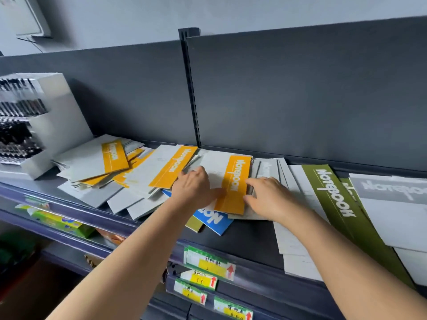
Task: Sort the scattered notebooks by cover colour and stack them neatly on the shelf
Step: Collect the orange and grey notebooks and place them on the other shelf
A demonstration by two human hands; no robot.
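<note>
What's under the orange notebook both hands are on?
A blue notebook and an olive-green cover corner stick out beneath its near edge. Anything else is hidden by the orange notebook, left hand and right hand.
</note>
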